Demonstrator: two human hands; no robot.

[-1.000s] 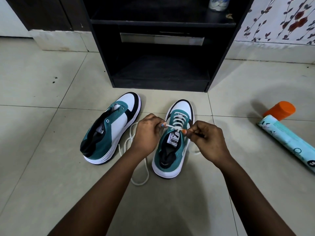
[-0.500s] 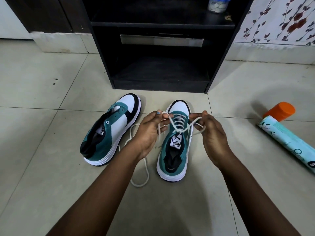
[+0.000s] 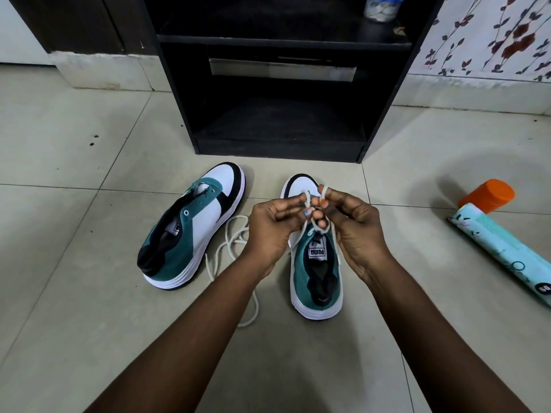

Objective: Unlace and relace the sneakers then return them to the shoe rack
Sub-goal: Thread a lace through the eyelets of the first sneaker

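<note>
Two teal, white and black sneakers lie on the tiled floor in front of a black shoe rack (image 3: 280, 135). The right sneaker (image 3: 317, 272) points toward the rack, and its white lace (image 3: 307, 226) runs up into both hands. My left hand (image 3: 272, 226) and my right hand (image 3: 350, 225) meet above its tongue, each pinching a loop of that lace. The left sneaker (image 3: 190, 228) has bare eyelets, and a loose white lace (image 3: 235, 242) lies on the floor beside it.
A light blue cylinder (image 3: 504, 251) with an orange cap (image 3: 489, 193) lies on the floor at the right. A jar (image 3: 380, 7) stands on the rack's upper shelf. A wall with a floral pattern rises at the back right.
Both hands have come together over the right sneaker, crossing the lace loops they held apart half a second ago. The view has shifted slightly downward.
</note>
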